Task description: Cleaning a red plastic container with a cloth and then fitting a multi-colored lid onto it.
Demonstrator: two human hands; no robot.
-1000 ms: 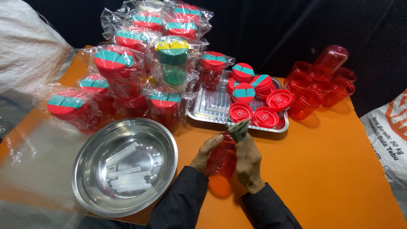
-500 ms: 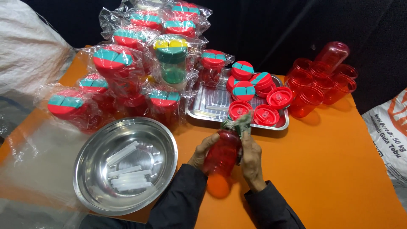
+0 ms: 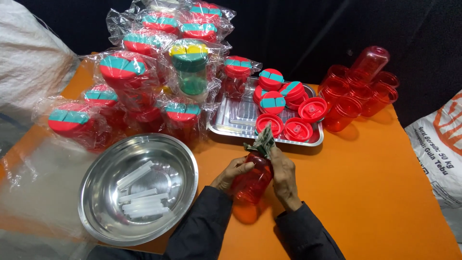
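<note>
A clear red plastic jar is held tilted over the orange table, its mouth pointing away from me. My left hand grips its left side. My right hand holds its right side and pinches a folded greenish paper at the jar's mouth. Just beyond stands a metal tray with red lids and red-and-teal lids.
A steel bowl with white plastic sticks sits at the left. Wrapped red jars with teal lids pile up behind it. Several open red jars stand at the right. White sacks lie at both sides.
Both hands have kept hold of the jar and shifted it slightly. The folded paper has come up to the jar's mouth under my right fingers.
</note>
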